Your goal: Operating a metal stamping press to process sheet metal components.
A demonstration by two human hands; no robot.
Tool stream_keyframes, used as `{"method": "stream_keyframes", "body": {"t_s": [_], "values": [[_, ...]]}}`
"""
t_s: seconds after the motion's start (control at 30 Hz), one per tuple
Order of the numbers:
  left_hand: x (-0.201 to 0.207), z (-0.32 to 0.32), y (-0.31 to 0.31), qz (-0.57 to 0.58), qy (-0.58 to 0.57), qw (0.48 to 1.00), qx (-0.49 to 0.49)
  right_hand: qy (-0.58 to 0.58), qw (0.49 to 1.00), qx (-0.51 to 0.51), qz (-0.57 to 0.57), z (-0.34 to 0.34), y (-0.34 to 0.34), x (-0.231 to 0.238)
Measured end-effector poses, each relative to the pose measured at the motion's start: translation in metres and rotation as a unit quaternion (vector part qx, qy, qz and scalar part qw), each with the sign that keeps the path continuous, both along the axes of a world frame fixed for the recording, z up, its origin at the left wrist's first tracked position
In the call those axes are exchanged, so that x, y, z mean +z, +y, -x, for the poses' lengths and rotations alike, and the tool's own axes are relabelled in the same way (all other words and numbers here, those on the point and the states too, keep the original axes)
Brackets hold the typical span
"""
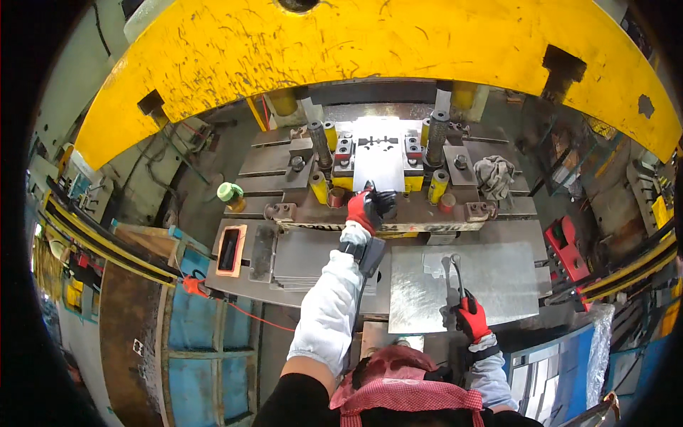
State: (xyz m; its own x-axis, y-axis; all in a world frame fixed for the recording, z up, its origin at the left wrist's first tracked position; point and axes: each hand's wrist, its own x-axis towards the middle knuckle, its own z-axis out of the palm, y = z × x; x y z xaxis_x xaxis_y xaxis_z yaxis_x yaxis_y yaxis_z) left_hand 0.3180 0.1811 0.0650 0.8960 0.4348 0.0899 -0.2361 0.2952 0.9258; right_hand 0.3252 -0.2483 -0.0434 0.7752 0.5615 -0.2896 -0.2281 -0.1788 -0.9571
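Observation:
My left hand (367,209), in a red and black glove, reaches forward to the near edge of a bright metal sheet (378,171). Its fingers look closed on that edge, though the wrist partly covers the grip. The sheet lies in the press die between two guide posts, with dark cut-outs (377,141) toward its far part. Lower right, my right hand (473,318), gloved alike, is closed around a slim metal tool with a curved end (457,269). The tool's tip is over a large flat metal plate (498,285), close to a small pale patch on it.
A yellow press beam (370,43) spans the top. Grey sheets (302,256) are stacked left of the plate, beside a phone (229,249). A green-capped bottle (230,192) stands farther left. A grey rag (494,176) and a red rack (566,249) are at right.

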Motion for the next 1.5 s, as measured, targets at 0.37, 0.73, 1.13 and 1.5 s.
{"method": "stream_keyframes", "body": {"t_s": [0.37,0.73,1.13,1.5], "values": [[0.019,-0.071,0.016,0.297,-0.012,0.955,0.015,0.032,0.999,-0.017,-0.027,0.024,-0.004,0.066],[0.062,0.138,-0.079,0.115,-0.031,0.971,0.206,-0.084,0.991,-0.088,0.064,0.003,-0.046,-0.013],[-0.084,0.344,-0.11,-0.57,0.512,0.583,0.27,-0.168,0.967,-0.18,0.058,0.0,-0.026,-0.015],[-0.093,0.345,-0.096,-0.535,0.554,0.614,0.173,-0.14,0.971,-0.194,0.001,-0.014,-0.038,-0.049]]}}
